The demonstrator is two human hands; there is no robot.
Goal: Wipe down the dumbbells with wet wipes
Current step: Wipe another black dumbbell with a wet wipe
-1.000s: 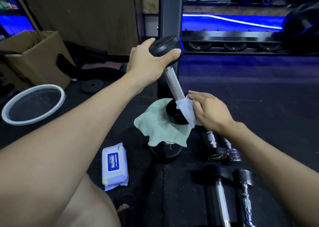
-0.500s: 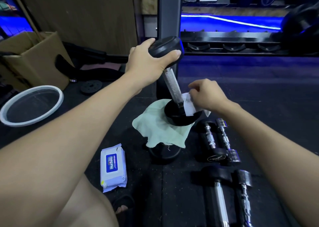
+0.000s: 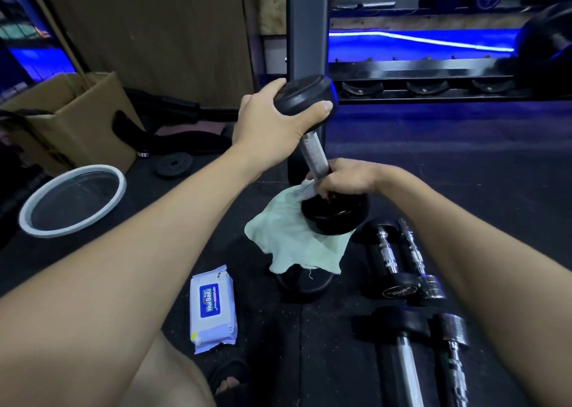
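A black dumbbell (image 3: 312, 152) with a knurled steel handle stands tilted, its lower head on a pale green cloth (image 3: 288, 239) draped over another weight. My left hand (image 3: 275, 124) grips the upper head from the side. My right hand (image 3: 343, 179) curls round the base of the handle, holding a white wet wipe (image 3: 306, 188) against it. A white pack of wet wipes (image 3: 213, 309) lies on the floor at lower centre.
Several more dumbbells (image 3: 402, 261) lie on the black floor mat to the right. A round white-rimmed lid (image 3: 72, 200), a cardboard box (image 3: 65, 118) and a small weight plate (image 3: 174, 165) are at left. A dumbbell rack (image 3: 418, 78) stands behind. My sandalled foot (image 3: 229, 378) is below.
My right hand has moved with the wipe from the lower head's side up to the base of the handle and wrapped round it. The left hand keeps its hold.
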